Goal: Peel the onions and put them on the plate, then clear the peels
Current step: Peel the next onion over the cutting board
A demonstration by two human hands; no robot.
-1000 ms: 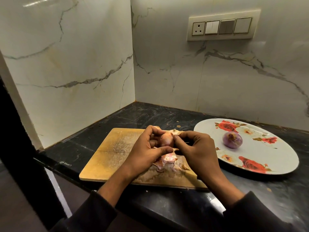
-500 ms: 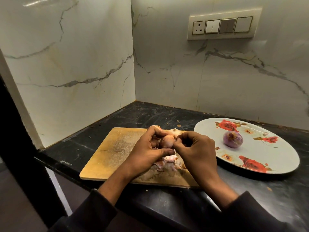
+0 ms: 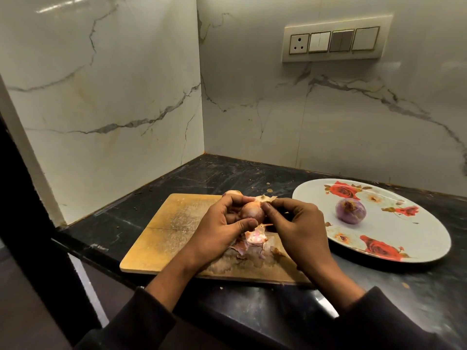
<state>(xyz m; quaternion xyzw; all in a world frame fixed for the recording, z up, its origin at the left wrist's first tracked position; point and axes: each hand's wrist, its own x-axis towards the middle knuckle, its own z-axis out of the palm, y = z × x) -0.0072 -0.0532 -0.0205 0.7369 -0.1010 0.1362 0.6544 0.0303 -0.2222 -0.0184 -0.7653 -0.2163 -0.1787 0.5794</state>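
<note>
Onion (image 3: 252, 212) sits above the board (image 3: 166, 236), cupped in the left hand (image 3: 219, 232), while the right hand (image 3: 295, 227) pinches its skin (papery, likely to tear); pull slowly. Beyond, a peeled onion (image 3: 350, 208) rests on the plate (image 3: 417, 238).

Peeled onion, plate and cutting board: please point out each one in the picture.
peeled onion (image 3: 350, 209): head view, middle of its purple side.
plate (image 3: 427, 231): head view, bare white part near the right rim.
cutting board (image 3: 166, 231): head view, bare wood on its left half.
</note>
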